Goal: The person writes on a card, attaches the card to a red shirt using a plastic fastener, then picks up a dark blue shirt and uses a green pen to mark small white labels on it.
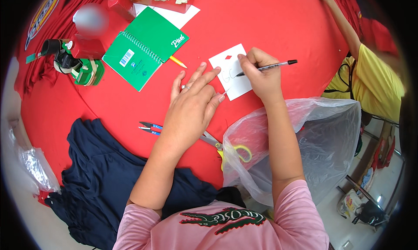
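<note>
A: What carries everything?
B: A red tabletop (278,19), seemingly cloth-covered, with a green notebook (146,54) toward eleven o'clock.
A: And the hands?
B: The left hand (193,103), near the view's centre toward eleven, is palm down, its grip spread. The right hand (263,78), toward two, has its thumb and fingers bent in.
A: Where's the card (230,71)?
B: Flat on the tabletop at one o'clock, between the hands, left fingertips touching its nine o'clock edge. I'd judge it light, thin, fairly stiff but easily creased, and apt to slide; press that edge flat, or lift it by a corner.
A: The smallest piece?
B: The pen (275,65), pinched in the right grip, its tip at the card. Likely light, rigid, a little slick; take hold low on the barrel, close to the tip.
</note>
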